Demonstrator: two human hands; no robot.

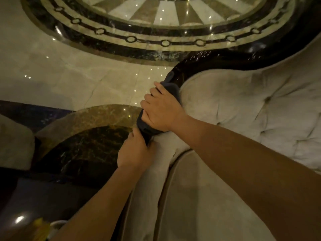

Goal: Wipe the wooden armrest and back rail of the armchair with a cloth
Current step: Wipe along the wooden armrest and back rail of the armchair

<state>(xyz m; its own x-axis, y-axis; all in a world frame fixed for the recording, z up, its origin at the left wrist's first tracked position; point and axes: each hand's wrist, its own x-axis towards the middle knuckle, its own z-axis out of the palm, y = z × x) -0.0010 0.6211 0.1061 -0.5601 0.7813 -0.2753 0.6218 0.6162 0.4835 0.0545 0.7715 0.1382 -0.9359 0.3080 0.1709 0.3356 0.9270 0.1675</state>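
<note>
Because the dark rail [217,62] curves, we clamp the cloth [171,89] around it under our right hand [161,110] while our left hand [135,152] pinches its tail taut

A polished marble floor [52,70] with a dark inlaid ring carries the pale tufted armchair [251,110].

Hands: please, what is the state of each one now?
Left hand: closed, gripping the lower end of the dark cloth.
Right hand: closed over the cloth, pressing it on the armrest.
</note>
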